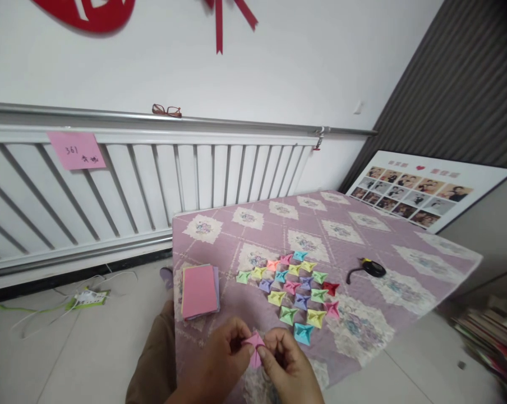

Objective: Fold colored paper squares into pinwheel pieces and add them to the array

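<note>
A small folded pink paper [256, 342] is pinched between both hands above the near edge of the table. My left hand [224, 359] grips its left side with thumb and fingers, and my right hand [289, 365] grips its right side. Just beyond the hands, several small folded paper pieces in blue, green, yellow, pink, purple and red stand in slanted rows, with a blue one [303, 333] nearest my right hand. A stack of coloured paper sheets [199, 292], pink on top, lies at the table's left edge.
The table [232, 247] has a purple patterned cloth. A black object with a strap [373, 268] lies on its right part. Behind are a white radiator [203, 174], glasses [166, 110] on a pipe and a photo board [422, 188]. A power strip [88, 298] is on the floor.
</note>
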### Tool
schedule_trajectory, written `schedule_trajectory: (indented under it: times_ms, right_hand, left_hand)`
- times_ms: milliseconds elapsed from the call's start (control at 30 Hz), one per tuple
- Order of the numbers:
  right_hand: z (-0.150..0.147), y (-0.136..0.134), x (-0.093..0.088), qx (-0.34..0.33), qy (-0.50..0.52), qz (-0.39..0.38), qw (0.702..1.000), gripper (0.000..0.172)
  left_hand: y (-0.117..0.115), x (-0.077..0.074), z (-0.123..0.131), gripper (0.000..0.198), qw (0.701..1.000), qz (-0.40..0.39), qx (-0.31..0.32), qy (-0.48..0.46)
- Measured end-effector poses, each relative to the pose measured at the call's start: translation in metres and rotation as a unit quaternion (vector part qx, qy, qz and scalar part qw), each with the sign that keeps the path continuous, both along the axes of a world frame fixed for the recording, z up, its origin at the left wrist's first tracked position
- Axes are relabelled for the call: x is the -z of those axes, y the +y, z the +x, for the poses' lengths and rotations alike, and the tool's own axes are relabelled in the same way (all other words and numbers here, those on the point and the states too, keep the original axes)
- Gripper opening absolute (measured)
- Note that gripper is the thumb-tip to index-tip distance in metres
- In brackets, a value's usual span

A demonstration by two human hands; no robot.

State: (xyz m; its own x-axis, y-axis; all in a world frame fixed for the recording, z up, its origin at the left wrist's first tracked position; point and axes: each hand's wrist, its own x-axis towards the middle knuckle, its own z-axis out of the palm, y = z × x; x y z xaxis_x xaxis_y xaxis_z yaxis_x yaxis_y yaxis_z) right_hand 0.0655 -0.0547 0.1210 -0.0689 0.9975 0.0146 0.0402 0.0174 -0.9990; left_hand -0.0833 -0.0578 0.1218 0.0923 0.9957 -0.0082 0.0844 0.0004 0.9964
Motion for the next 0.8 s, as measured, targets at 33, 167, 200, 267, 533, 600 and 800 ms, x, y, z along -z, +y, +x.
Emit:
schedule_trajectory:
  times_ms: [33,167,200,267,533,600,800]
  right_hand:
    - [-0.001,0.000,0.000,0.008,0.009,-0.004,1.000,0.042]
    - [0.001,0.001,-0.007,-0.032,-0.005,-0.041,0.999,0.048]
    - [0.002,0.002,-0.009,-0.051,-0.017,-0.051,0.997,0.047]
    - [0.004,0.005,-0.011,-0.075,-0.031,-0.069,0.994,0.046]
    - [0.000,0.007,-0.008,-0.019,0.007,-0.094,0.995,0.045]
    - [-0.003,0.005,-0.009,-0.004,0.012,-0.090,0.996,0.043]
    - [0.000,0.009,-0.004,-0.043,0.006,-0.115,0.992,0.044]
  left_hand:
    - [0.000,0.002,0.001,0.009,1.000,0.004,0.001,-0.018]
    - [-0.001,0.005,0.001,0.035,0.999,0.014,0.011,-0.035]
    - [-0.002,0.004,0.001,0.039,1.000,0.016,0.014,-0.021]
    - [-0.003,0.003,-0.001,0.045,0.999,0.021,0.028,0.008]
    - [-0.006,0.003,-0.002,0.017,0.997,-0.069,0.026,0.008]
    - [-0.007,0.007,-0.001,0.011,0.995,-0.084,0.048,0.025]
    - [-0.010,0.014,-0.001,0.014,0.994,-0.092,0.041,0.046]
